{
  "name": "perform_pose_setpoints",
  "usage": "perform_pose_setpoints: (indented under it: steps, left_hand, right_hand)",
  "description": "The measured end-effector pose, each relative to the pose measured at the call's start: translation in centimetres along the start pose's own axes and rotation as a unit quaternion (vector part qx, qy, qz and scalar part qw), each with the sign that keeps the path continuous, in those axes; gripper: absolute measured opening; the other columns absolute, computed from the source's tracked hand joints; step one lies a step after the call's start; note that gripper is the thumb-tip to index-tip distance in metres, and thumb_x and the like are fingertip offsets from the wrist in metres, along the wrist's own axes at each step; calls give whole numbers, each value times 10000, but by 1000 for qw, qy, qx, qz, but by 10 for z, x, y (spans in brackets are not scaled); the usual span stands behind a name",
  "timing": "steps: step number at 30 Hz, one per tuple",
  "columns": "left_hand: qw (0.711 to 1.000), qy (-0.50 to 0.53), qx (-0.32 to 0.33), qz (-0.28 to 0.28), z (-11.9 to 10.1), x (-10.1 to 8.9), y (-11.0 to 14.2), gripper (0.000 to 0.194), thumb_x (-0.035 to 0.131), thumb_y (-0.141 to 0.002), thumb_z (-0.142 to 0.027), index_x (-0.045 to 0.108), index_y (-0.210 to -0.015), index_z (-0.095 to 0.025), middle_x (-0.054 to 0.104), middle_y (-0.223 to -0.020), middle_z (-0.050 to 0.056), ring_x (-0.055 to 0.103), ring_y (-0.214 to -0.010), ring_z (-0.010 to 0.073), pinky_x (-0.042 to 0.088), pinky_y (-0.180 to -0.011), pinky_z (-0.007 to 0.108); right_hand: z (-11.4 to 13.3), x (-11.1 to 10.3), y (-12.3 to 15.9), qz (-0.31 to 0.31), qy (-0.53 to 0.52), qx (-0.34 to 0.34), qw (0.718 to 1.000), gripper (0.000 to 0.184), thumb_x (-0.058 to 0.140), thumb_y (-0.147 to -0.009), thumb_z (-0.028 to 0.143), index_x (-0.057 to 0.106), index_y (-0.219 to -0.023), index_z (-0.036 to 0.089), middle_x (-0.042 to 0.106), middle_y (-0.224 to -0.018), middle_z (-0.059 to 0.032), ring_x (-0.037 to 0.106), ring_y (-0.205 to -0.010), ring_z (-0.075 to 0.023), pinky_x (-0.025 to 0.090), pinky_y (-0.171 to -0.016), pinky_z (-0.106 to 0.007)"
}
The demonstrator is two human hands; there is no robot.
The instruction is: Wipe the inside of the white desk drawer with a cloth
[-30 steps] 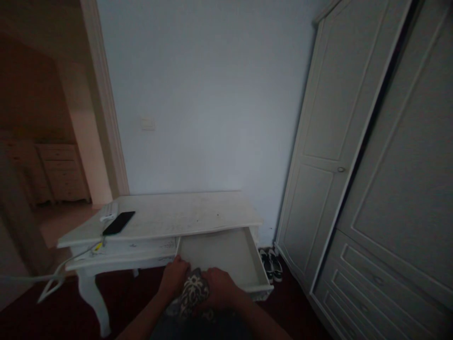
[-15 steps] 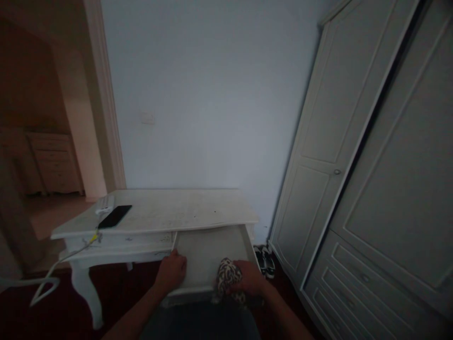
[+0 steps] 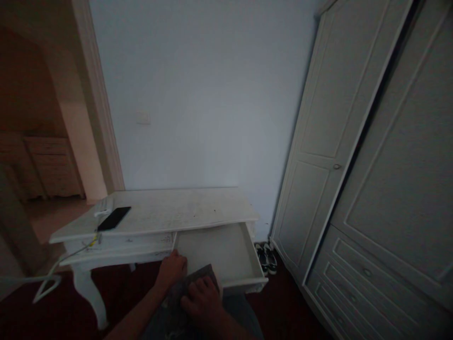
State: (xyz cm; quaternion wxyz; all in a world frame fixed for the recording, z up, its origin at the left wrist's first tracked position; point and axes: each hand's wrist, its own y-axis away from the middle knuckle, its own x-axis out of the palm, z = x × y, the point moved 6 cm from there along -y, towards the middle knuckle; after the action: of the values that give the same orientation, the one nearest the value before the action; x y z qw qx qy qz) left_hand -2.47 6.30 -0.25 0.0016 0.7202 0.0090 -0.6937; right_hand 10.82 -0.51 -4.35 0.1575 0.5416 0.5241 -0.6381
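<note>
Your right hand is on the cloth, fingers partly bent and a little apart. Can't tell if you're pinching it or only pressing. Left hand is curled onto the drawer's left wall, near the front corner; thumb not readable.

Change: half a second ago the cloth was bunched, pattern showing, further right along the drawer front. Now it's flatter, plain dark face up, at the front-left end just beside your left hand. My read: contact has switched to that end; the right part of the front edge is uncovered.

Drawer's pulled out from the white desk. Phone lies at the desk's left end, cable hanging off there. Shoes on the floor just right of the drawer, by the wardrobe.
</note>
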Motion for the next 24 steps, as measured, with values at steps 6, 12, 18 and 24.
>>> perform_pose_setpoints:
  steps: [6,12,18,24]
  left_hand:
    - [1000,2,1,-9,-2,-2,2,346,440,-988,-234,784,-992,-203,729,-1053,127,667,-1104,260,477,-916,357]
    - [1000,-2,12,-19,-4,-2,2,362,429,-985,-223,788,-1001,-181,732,-1056,152,652,-1155,290,485,-923,380]
    - [1000,6,14,-26,-4,-3,3,364,423,-1000,-226,784,-967,-185,735,-1033,147,662,-1132,284,483,-912,377]
    - [1000,11,1,-24,-4,-6,6,336,450,-1008,-250,780,-997,-186,713,-1113,143,686,-1056,254,475,-931,366]
  right_hand:
    - [9,4,0,30,-10,-25,999,95,622,-1016,378,656,-971,301,684,-897,-24,583,-824,-218,429,-725,-350]
    - [16,14,3,4,19,-52,998,149,548,-1054,403,650,-1001,310,678,-863,-13,587,-804,-216,437,-718,-353]
    - [17,20,9,1,20,-81,997,137,562,-1053,393,643,-987,306,707,-923,6,590,-821,-197,426,-698,-332]
    - [25,28,16,-48,24,-126,991,156,692,-989,358,604,-896,269,669,-819,31,556,-717,-161,395,-599,-283]
